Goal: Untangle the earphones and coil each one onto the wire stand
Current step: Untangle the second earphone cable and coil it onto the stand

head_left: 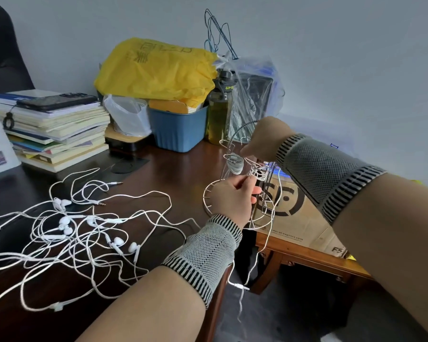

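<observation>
A dark wooden surface [158, 174] in a pale-walled room, crowded at its far edge. Nearest, a tangle of white earphones [84, 233] sprawls across the left of it, buds and plugs knotted together and not yet sorted, well apart from the work at the right corner. There a person's left hand [232, 201], wrist in a knitted band, has its fingers curled to pinch a white cord, apparently keeping it taut, while its free length hangs off the surface's edge toward the floor. Just above, the right hand [265, 139] reaches down over the wire stand [223, 183], fingers bent around a loop of the same cord at an upper arm of the stand, seemingly guiding a turn into place. One finished coil [235, 165] already hangs on the neighbouring arm, so the task looks barely begun. Behind the stand sit a cardboard box [299, 218] on a lower wooden table, then a blue tub [176, 129], a drink bottle [219, 114], a yellow bag [156, 70] and stacked books [57, 129] topped by a phone [57, 101].
</observation>
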Available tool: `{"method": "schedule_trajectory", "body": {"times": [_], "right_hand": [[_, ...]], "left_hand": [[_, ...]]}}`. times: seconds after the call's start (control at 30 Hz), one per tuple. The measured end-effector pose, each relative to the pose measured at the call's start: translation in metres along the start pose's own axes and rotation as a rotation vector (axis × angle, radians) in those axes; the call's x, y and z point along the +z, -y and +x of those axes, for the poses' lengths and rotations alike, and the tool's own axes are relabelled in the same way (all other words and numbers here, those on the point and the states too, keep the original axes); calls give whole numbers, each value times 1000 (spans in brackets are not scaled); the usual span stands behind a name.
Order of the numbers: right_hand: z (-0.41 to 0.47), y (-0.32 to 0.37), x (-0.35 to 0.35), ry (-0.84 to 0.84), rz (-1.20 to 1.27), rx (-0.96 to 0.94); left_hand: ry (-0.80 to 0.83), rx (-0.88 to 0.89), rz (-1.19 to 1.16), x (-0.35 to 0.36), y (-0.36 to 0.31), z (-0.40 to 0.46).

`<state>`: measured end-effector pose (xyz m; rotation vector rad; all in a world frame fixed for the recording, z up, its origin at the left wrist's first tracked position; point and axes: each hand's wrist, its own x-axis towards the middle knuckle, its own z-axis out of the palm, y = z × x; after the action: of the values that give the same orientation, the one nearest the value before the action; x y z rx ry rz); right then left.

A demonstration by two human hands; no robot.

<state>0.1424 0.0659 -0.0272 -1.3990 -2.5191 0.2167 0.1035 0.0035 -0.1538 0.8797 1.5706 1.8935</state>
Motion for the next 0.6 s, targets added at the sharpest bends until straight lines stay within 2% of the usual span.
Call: {"method": "schedule_trajectory", "body": {"times": [0.1,0.2,0.4,0.47,0.6], "right_hand": [[-2,-3,-2,49,100,-19],[-10,-5,-2,59,32,-76],[-42,-7,19,-206,-261,-326],[-53,-8,27,-237,-336,-433],[-68,-22,46,-267,-359,-506]], "left_hand": [[2,5,12,0,0,-1],[5,4,28,-1,0,0],[-2,-31,52,-2,1,4],[-11,-62,68,-3,3,6],[-34,-32,109,-4,7,11]]}}
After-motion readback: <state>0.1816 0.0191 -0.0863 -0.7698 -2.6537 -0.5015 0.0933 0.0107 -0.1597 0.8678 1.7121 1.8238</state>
